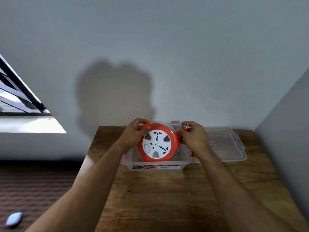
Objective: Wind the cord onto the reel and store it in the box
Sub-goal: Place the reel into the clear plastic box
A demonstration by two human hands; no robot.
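Note:
An orange cord reel (158, 144) with a white socket face is held tilted upright above and partly inside a clear plastic box (155, 166) on the wooden table (167, 198). My left hand (133, 133) grips the reel's orange handle at its upper left. My right hand (192, 136) holds the red and white plug (186, 127) at the reel's right side. No loose cord shows.
The box's clear lid (225, 144) lies open flat to the right, with an orange latch (192, 154) at the box's right side. A wall stands behind the table and another at the right. A pale blue object (14, 218) lies on the brown floor at lower left.

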